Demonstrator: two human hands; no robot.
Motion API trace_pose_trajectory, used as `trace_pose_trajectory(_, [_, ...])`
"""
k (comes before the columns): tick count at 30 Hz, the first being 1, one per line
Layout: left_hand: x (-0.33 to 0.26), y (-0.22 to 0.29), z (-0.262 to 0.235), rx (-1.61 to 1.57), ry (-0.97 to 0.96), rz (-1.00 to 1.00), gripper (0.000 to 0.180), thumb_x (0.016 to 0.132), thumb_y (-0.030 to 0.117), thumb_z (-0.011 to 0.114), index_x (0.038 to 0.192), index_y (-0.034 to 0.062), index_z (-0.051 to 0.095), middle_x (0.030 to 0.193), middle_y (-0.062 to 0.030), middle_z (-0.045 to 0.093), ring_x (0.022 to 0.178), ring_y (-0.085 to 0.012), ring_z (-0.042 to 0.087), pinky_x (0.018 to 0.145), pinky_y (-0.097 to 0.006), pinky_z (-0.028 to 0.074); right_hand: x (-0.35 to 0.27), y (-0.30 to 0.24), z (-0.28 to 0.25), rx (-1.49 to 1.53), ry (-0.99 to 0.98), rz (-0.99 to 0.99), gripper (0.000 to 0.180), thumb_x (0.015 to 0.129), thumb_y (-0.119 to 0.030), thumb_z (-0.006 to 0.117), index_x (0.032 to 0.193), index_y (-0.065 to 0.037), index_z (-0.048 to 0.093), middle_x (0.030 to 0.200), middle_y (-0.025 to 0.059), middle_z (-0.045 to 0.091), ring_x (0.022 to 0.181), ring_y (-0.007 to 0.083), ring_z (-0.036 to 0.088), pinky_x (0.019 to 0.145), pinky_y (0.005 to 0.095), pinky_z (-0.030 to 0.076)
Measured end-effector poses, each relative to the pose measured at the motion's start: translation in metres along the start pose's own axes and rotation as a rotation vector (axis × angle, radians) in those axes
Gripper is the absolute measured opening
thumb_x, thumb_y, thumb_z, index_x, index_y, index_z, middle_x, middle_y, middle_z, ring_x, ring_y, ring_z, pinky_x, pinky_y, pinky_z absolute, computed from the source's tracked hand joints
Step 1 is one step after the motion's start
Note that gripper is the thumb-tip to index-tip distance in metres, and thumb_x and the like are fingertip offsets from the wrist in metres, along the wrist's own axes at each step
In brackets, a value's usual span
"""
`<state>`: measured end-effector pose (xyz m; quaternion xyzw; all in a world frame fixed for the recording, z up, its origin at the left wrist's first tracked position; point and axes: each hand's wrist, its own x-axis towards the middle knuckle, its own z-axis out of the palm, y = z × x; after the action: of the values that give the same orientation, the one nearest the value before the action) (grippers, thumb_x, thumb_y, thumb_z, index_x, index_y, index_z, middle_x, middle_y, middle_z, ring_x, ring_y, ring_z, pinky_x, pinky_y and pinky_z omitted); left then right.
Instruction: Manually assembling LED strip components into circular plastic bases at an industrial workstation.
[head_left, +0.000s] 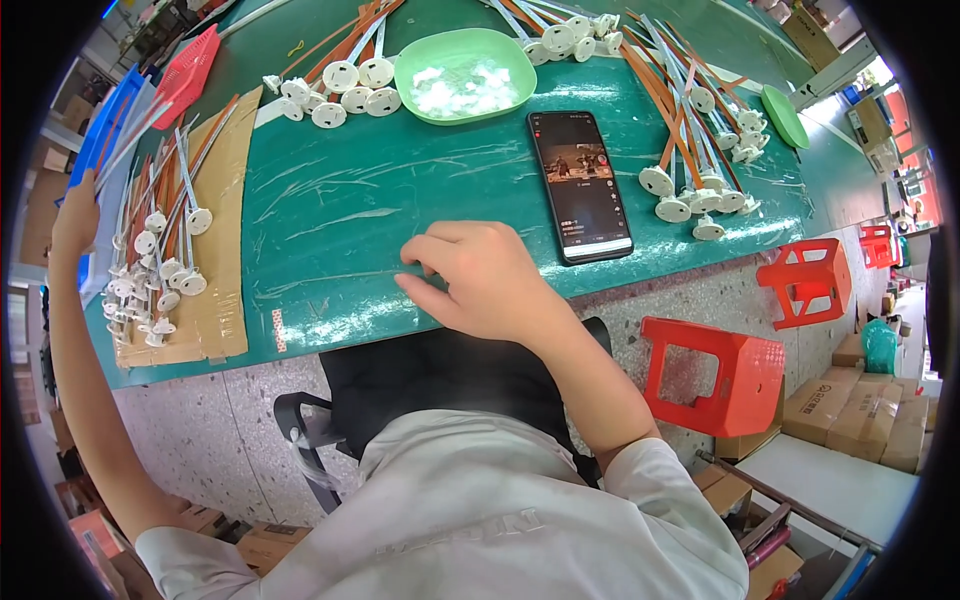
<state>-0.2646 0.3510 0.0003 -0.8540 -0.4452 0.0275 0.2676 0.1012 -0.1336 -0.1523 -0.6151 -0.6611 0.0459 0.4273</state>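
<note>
Beyond the right hand [480, 278], one phone [582, 188], one white-filled bowl [465, 42].

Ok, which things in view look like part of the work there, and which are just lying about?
Likely part of the work:
disc-ended strips
cardboard sheet under the bundle at left
green bowl of white pieces
blue bin by the left hand

Likely just lying about:
phone near the right hand, which looks empty
red stools
stacked cartons
</note>
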Motion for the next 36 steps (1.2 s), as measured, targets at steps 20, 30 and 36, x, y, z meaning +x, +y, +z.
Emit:
trace_pose_trajectory(20, [-0.125, 0.307, -0.169, -2.228, 0.303, 0.483, 0.032, 0.102, 0.009, 0.044, 0.132, -0.0039, 0.042, 0.067, 0.0001, 0.037, 0.056, -0.0103, 0.039, 0.056, -0.029, 0.035, -0.003, -0.002, 0.0, 0.017, -0.006, 0.018, 0.015, 0.082, -0.018, 0.072, 0.087, -0.006, 0.066, 0.071, 0.0062, 0.063, 0.058, 0.0225, 0.061, 0.054, 0.0348, 0.048])
trace_pose_trajectory(30, [-0.129, 0.347, -0.132, -2.171, -0.031, 0.416, 0.026, 0.101, 0.018, 0.053, 0.121, 0.0009, 0.052, 0.093, -0.0089, 0.065, 0.093, -0.0194, 0.064, 0.089, -0.035, 0.05, -0.001, -0.005, 0.002, 0.052, 0.012, -0.021, 0.014, 0.081, -0.018, 0.072, 0.087, -0.006, 0.067, 0.072, 0.0076, 0.063, 0.061, 0.024, 0.063, 0.056, 0.0354, 0.05])
trace_pose_trajectory(36, [-0.13, 0.332, -0.127, -2.089, -0.243, 0.358, 0.035, 0.1, 0.022, 0.056, 0.124, -0.0027, 0.057, 0.111, -0.0157, 0.067, 0.109, -0.0249, 0.064, 0.098, -0.038, 0.05, -0.001, -0.007, -0.003, 0.04, -0.007, 0.017, 0.013, 0.079, -0.013, 0.074, 0.086, -0.006, 0.066, 0.071, 0.008, 0.062, 0.059, 0.023, 0.061, 0.053, 0.0336, 0.047])
